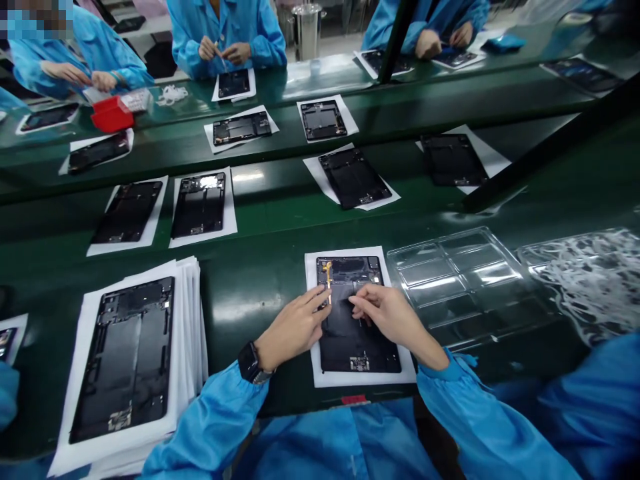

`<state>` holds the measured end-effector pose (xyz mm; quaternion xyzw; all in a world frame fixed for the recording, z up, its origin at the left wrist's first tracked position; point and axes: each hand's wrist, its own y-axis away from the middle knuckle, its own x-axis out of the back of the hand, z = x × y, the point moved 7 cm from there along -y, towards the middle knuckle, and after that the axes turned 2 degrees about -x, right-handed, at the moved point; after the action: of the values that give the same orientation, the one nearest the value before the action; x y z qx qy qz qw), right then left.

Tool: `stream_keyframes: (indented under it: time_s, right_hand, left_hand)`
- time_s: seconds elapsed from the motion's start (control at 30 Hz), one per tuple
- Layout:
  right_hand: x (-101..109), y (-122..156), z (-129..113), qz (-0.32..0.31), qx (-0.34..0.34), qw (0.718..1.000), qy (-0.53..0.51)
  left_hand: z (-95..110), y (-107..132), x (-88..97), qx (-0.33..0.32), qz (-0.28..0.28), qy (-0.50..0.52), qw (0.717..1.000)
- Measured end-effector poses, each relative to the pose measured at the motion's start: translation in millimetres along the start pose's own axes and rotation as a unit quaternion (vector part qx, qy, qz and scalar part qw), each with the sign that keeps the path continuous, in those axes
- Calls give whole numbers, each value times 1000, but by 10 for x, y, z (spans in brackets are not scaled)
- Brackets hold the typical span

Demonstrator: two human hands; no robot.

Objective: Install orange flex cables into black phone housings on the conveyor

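In front of me a black tablet back housing (357,340) lies on a white sheet (320,379), its inner side up. A thin orange flex cable (328,272) runs along its upper left side. My left hand (295,327), with a dark watch on the wrist, reaches in from the left, its fingertips closed around the cable's lower part. Over the middle of the housing, my right hand (383,310) has thumb and forefinger pinched together. Whatever may be between those fingertips is too small to make out.
A stack of white sheets (187,320) with another tablet housing (123,360) on top stands left. On the right are a clear plastic tray (450,283) and a heap of white strips (600,280). Several housings lie on the green line beyond, where co-workers in blue sit.
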<state>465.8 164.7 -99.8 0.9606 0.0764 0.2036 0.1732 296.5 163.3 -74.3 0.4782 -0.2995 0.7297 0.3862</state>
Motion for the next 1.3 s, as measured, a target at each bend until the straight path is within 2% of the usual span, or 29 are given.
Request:
stream_keyframes:
  time_s: [0.07,0.13,0.23,0.3,0.4,0.47,0.53,0.57,0.63,0.73,0.83,1.1,1.3]
  right_hand:
    - [19,56,-39,19,14,998,59]
    - [14,78,-66,21,19,997,75]
    - [-68,27,-20,-20,-15,999,-44]
    - [-155,-26,4,-59,-36,989,-133]
    - [-284,-49,-77,-119,-6,979,-165]
    - [-299,-22,-182,-98,48,991,-81]
    - [-293,35,-323,-36,117,989,86]
    - [-314,70,-400,-12,151,972,178]
    - [-415,122,-516,-5,203,920,336]
    - [-545,124,-584,-22,242,849,469]
    - [-578,90,-609,-18,262,824,502]
    - [-562,122,-560,-17,232,845,482]
    - [-606,176,-555,-13,241,846,476]
  left_hand:
    - [-4,34,-7,0,9,5,1000]
    - [-15,48,-17,3,28,14,1000]
    - [-51,53,-20,17,68,42,997]
    - [-85,60,-5,23,93,76,993]
    - [-154,97,64,35,136,124,982]
    - [-200,129,108,50,153,130,978]
    - [-227,147,108,64,143,116,981]
    - [-232,150,91,67,131,108,983]
    - [-229,148,43,66,107,94,988]
    - [-225,140,-16,61,93,87,990]
    - [-236,140,-38,62,93,86,990]
    - [-251,137,-39,64,103,85,989]
    - [-272,133,-68,71,110,90,987]
